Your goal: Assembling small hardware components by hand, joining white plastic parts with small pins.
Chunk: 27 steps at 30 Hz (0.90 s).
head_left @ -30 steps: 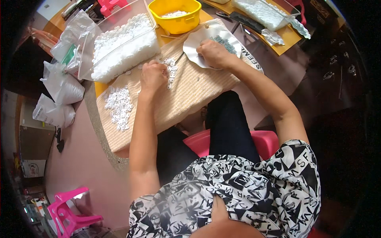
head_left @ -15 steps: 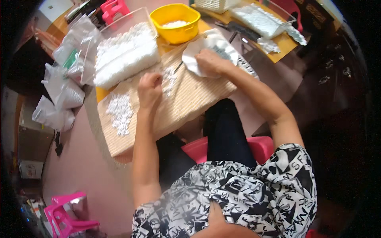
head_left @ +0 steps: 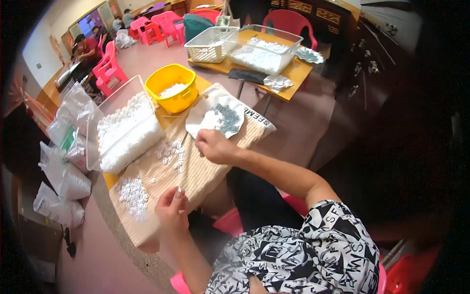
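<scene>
My left hand [head_left: 171, 209] hovers by the near edge of a towel-covered table, thumb and finger pinching a small white piece [head_left: 179, 189]. Closed, my right hand [head_left: 214, 146] is at the near rim of a white wavy-edged plate [head_left: 194, 123]; whatever its fingertips hold is hidden. On the plate lie a heap of white bits [head_left: 212, 119] and many tiny dark grey pieces [head_left: 229, 119]. Loose white ring-like pieces [head_left: 169, 153] are scattered on the beige towel [head_left: 203, 172] between the hands. A denser pile of small white pieces [head_left: 133, 197] lies at the left.
Behind the towel stand a clear bin [head_left: 129, 130] full of white pieces and a yellow basin [head_left: 178, 100]. Plastic bags [head_left: 66, 171] crowd the left side. A second table [head_left: 293, 81] holds a white basket [head_left: 211, 45] and another clear bin [head_left: 264, 56]. People sit far off.
The view has swung up, showing more of the room. My right hand has moved from over the plate to its near rim. My left hand has drawn back from the scattered pieces toward me.
</scene>
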### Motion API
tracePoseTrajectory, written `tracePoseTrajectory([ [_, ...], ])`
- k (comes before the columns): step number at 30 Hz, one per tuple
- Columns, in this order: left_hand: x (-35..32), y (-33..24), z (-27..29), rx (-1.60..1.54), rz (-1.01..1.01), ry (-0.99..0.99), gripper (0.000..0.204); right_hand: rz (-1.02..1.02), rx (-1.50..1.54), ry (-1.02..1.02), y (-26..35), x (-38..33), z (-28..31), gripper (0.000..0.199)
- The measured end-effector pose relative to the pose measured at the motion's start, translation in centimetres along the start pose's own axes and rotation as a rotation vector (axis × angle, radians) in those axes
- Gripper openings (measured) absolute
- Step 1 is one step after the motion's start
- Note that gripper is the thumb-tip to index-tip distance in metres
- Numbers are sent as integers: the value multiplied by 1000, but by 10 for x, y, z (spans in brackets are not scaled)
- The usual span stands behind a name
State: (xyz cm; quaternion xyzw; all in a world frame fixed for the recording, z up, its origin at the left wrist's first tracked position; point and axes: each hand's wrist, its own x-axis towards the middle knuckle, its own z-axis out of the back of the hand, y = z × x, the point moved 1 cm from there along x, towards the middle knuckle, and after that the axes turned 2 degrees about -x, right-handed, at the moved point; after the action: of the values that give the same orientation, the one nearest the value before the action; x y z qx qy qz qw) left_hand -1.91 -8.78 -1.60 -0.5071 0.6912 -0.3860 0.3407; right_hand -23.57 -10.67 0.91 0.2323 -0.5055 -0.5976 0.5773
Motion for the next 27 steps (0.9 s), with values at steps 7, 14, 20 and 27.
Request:
tracePoseTrajectory([
  [7, -21, -6, 11, 124, -146, -20, 25, 16, -435, -223, -22, 49, 22, 12],
  [14, -35, -11, 20, 18, -90, -83, 19, 68, -766, 30, -53, 72, 10, 20],
  [20, -26, -3, 19, -162, -86, 92, 25, 76, -578, 32, -58, 77, 38, 20],
  [27, -24, 5, 21, -265, -86, 144, 13, -10, -572, 138, -54, 72, 37, 19],
])
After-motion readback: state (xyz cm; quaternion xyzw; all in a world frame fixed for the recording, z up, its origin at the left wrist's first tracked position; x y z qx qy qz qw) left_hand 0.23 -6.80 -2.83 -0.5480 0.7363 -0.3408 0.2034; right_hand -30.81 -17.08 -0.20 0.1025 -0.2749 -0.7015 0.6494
